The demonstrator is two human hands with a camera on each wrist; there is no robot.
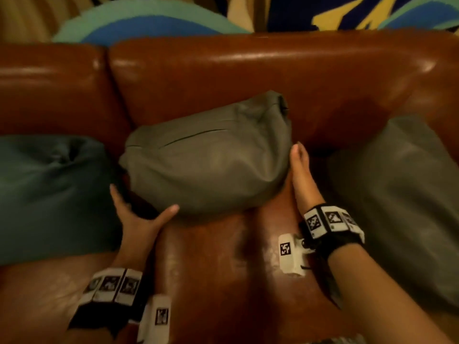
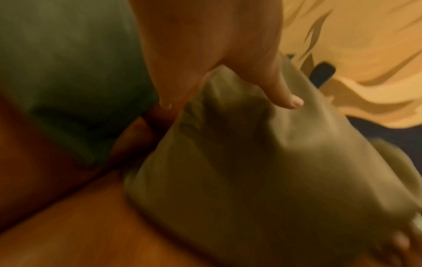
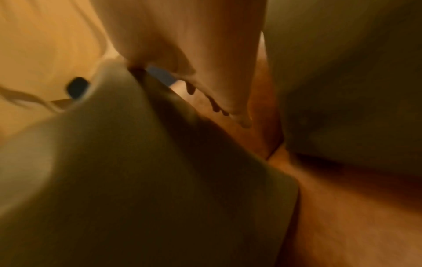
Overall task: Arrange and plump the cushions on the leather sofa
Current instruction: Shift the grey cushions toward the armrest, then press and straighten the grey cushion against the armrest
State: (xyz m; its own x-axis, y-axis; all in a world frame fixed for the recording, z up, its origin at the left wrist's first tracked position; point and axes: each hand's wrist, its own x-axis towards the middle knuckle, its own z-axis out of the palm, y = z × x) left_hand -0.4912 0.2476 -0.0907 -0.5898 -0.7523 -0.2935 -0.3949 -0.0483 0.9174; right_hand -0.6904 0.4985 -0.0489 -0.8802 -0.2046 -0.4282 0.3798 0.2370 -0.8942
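Observation:
An olive-grey cushion (image 1: 206, 165) leans against the back of the brown leather sofa (image 1: 248, 70), in the middle of the seat. My left hand (image 1: 141, 214) cups its lower left corner, thumb on the front face and fingers along the left edge. In the left wrist view the left hand (image 2: 217, 54) lies straight-fingered on the cushion (image 2: 251, 171). My right hand (image 1: 299, 167) presses flat against the cushion's right side with straight fingers. The right wrist view is blurred, with the right hand (image 3: 194, 63) beside the cushion (image 3: 137, 180).
A teal cushion (image 1: 49, 189) sits at the left of the seat and a grey cushion (image 1: 402, 189) at the right. Bare leather seat (image 1: 211, 269) lies in front of me. A blue, teal and yellow patterned rug (image 1: 149, 23) shows behind the sofa back.

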